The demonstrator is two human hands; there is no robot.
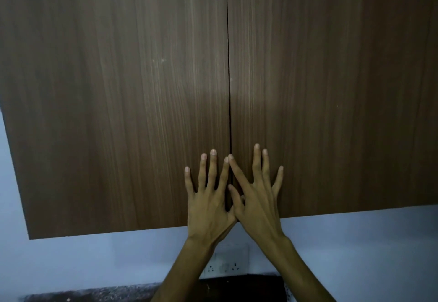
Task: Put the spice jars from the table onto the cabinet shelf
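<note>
A brown wood-grain wall cabinet fills most of the view, both doors closed. My left hand (208, 202) lies flat with spread fingers on the left door (118, 100), near its lower inner corner. My right hand (256, 197) lies flat on the right door (331, 88), its index finger and thumb reaching across the centre seam (228, 76). The two hands touch at the thumbs. Neither hand holds anything. No spice jars, shelf or table surface show in this view.
Below the cabinet is a pale wall (94, 259) with a white socket plate (227, 263) behind my forearms. A dark speckled counter edge (90, 294) runs along the bottom of the view.
</note>
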